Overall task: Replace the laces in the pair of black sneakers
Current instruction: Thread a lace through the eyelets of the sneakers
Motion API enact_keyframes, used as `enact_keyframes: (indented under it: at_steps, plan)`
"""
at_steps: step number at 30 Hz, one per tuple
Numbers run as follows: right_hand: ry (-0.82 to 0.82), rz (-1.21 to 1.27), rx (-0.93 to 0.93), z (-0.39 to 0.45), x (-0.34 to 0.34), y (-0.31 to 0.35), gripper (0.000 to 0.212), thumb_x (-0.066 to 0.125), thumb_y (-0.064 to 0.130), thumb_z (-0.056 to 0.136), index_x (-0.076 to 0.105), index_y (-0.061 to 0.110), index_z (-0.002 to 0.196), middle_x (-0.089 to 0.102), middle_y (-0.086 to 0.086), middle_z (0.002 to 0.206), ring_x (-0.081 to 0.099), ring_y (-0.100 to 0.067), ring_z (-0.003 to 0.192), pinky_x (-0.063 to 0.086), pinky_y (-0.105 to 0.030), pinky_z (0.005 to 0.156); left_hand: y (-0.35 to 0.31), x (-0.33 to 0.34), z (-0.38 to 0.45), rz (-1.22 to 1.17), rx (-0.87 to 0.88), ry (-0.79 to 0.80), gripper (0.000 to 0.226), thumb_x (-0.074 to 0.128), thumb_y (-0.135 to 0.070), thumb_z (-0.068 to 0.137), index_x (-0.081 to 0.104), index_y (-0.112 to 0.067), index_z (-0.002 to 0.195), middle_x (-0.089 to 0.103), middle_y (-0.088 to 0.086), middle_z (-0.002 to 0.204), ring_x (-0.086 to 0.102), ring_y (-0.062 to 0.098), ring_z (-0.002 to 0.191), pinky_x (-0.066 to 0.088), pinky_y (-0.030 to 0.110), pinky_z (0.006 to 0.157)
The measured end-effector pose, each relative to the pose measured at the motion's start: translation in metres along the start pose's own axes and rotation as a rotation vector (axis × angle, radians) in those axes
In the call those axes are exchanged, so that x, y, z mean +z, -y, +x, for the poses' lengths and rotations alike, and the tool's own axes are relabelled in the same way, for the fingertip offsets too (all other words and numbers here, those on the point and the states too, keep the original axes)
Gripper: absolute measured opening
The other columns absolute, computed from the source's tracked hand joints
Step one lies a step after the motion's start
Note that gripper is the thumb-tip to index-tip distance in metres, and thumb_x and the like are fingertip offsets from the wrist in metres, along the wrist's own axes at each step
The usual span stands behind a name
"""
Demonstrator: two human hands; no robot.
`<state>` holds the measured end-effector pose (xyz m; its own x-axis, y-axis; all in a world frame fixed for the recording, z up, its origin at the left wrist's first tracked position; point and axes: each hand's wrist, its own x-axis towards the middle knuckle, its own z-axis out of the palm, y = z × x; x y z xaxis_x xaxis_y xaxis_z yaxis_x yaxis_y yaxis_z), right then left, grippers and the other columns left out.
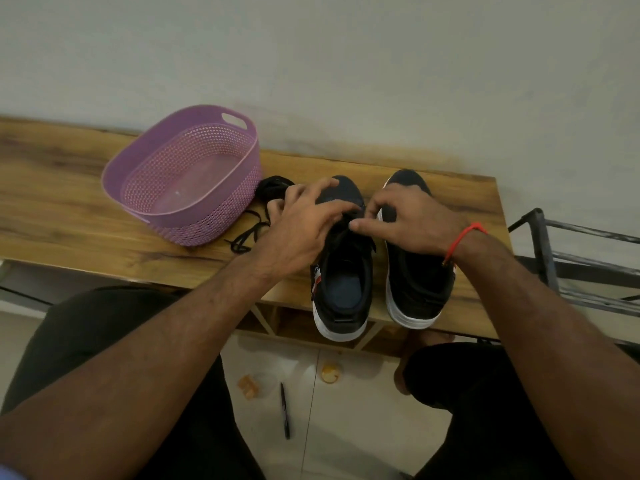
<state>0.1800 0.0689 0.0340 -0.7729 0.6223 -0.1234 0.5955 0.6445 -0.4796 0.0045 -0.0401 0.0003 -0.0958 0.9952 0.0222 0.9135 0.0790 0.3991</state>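
You have both black sneakers standing side by side on the wooden table (104, 188), heels toward you and hanging slightly over the near edge. Your left hand (298, 223) rests over the front of the left sneaker (343, 271), its fingers spread and bent across the toe and lace area, the forefinger reaching toward the tongue; whether it actually grips a lace you cannot tell from here. Your right hand (412, 220) (the one with the red thread (464, 239) at the wrist) lies partly over the right sneaker (415, 282) and reaches across to the left one, thumb and forefinger pinched together at its upper eyelets, apparently on a lace. A loose black lace (263, 209) lies bunched and trailing on the table just left of your left hand, beside the purple perforated basket (183, 174). On the tiled floor between your knees lies a black pen (284, 410).
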Motion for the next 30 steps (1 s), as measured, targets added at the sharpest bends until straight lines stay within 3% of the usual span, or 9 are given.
enact_keyframes:
  at_steps: [4,7,9,12,16,18,21,25,30]
  plan:
    - [0.089,-0.070,-0.024,-0.002,0.011,0.001,0.050,0.044,0.088,0.060,0.060,0.043,0.076,0.055,0.012,0.110,0.049,-0.023,0.116,0.040,-0.057,0.100,-0.001,-0.003,0.003,0.070,0.010,0.012,0.031,0.050,-0.039,0.103,0.061,-0.045,0.131,0.028,-0.009,0.162,0.018,0.026,0.145,0.023,0.049,0.107]
    - [0.088,-0.044,-0.037,0.002,0.013,-0.004,0.037,0.049,0.081,0.066,0.057,0.047,0.075,0.054,0.014,0.112,0.048,-0.025,0.120,0.036,-0.061,0.102,0.003,-0.006,0.000,0.073,0.005,-0.040,0.030,0.054,-0.038,0.101,0.062,-0.044,0.129,0.028,-0.008,0.162,0.017,0.027,0.145,0.022,0.049,0.108]
    - [0.080,-0.040,-0.058,0.003,0.013,-0.003,0.021,0.064,0.063,0.079,0.056,0.044,0.074,0.055,0.012,0.112,0.048,-0.023,0.120,0.035,-0.061,0.103,0.006,-0.005,-0.004,0.102,0.020,0.019,0.039,0.049,-0.044,0.100,0.054,-0.048,0.138,0.020,-0.006,0.165,0.014,0.030,0.146,0.023,0.051,0.109]
    - [0.070,-0.024,-0.090,0.003,0.012,-0.002,0.018,0.070,0.043,0.087,0.056,0.041,0.075,0.057,0.011,0.110,0.050,-0.021,0.117,0.035,-0.061,0.104,0.005,-0.004,-0.007,0.147,0.031,0.105,0.049,0.038,-0.051,0.094,0.050,-0.049,0.142,0.012,-0.005,0.168,0.012,0.031,0.147,0.022,0.053,0.111]
    - [0.092,-0.048,-0.090,0.002,0.013,-0.002,0.015,0.068,0.044,0.087,0.057,0.042,0.076,0.054,0.013,0.114,0.048,-0.022,0.118,0.034,-0.061,0.104,0.006,-0.004,-0.003,0.121,0.031,-0.024,0.025,0.055,-0.040,0.099,0.063,-0.039,0.123,0.022,-0.006,0.164,0.016,0.029,0.146,0.022,0.052,0.109]
    - [0.082,-0.045,-0.094,0.003,0.014,-0.004,0.015,0.062,0.056,0.080,0.057,0.044,0.074,0.054,0.016,0.111,0.050,-0.022,0.116,0.038,-0.061,0.101,0.010,-0.004,-0.002,0.114,0.037,-0.066,0.017,0.058,-0.043,0.098,0.064,-0.039,0.113,0.027,-0.008,0.161,0.020,0.026,0.144,0.023,0.051,0.105]
    - [0.059,-0.026,-0.099,0.004,0.013,-0.004,0.028,0.050,0.070,0.073,0.057,0.043,0.074,0.055,0.016,0.108,0.052,-0.020,0.112,0.040,-0.061,0.099,0.014,-0.004,-0.002,0.093,0.026,-0.059,0.018,0.058,-0.045,0.097,0.065,-0.040,0.113,0.031,-0.011,0.159,0.022,0.024,0.142,0.024,0.050,0.103]
    - [0.040,-0.038,-0.101,0.003,0.016,-0.002,0.018,0.067,0.051,0.087,0.062,0.035,0.081,0.057,0.010,0.113,0.050,-0.018,0.115,0.036,-0.061,0.103,0.009,-0.003,-0.003,0.099,0.026,-0.047,0.026,0.056,-0.041,0.099,0.066,-0.041,0.123,0.032,-0.012,0.159,0.021,0.025,0.144,0.023,0.047,0.103]
    - [0.034,-0.088,-0.098,0.002,0.012,-0.001,0.012,0.067,0.042,0.091,0.062,0.034,0.084,0.053,0.010,0.126,0.043,-0.021,0.124,0.036,-0.058,0.104,0.011,-0.007,-0.002,0.137,0.037,-0.170,0.018,0.064,-0.048,0.092,0.071,-0.040,0.106,0.034,-0.011,0.158,0.024,0.026,0.143,0.025,0.053,0.105]
